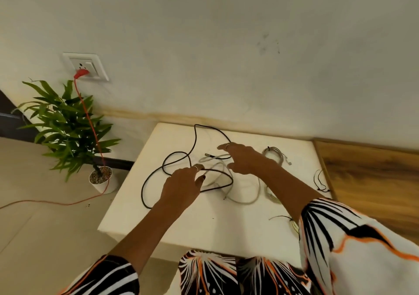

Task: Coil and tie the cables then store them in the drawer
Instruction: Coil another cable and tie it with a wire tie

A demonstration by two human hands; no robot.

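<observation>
head view: one camera, looked down on a white table (140, 217) set against a wall.
black cable: black cable (158, 170) lay in loose loops across the table's middle, uncoiled, crossing itself.
white cable: white cable (247, 200) sprawled under and beside it, the two overlapping near the centre.
coiled cable: a pale coiled cable (275, 153) sat far right, apparently tied already.
ties: thin dark ties (319, 180) lay near the right edge.
left hand: left hand (181, 187) was low over the tangle, fingers curled at the black loop; a real grip couldn't be confirmed.
right hand: right hand (243, 158) hovered over the cables, fingers spread and straight, holding nothing.
drawer: not in view.
progress: judged early, loose cables still to coil.
risk 1: lifting the black cable could drag the white one along, since they cross.
risk 2: a loop could slide off the table edge if pulled hard.
risk 3: loose coils might spring open before tying.
other: potted plant (68, 124) and red cord (90, 122) plugged in at left, not part of the job.
</observation>
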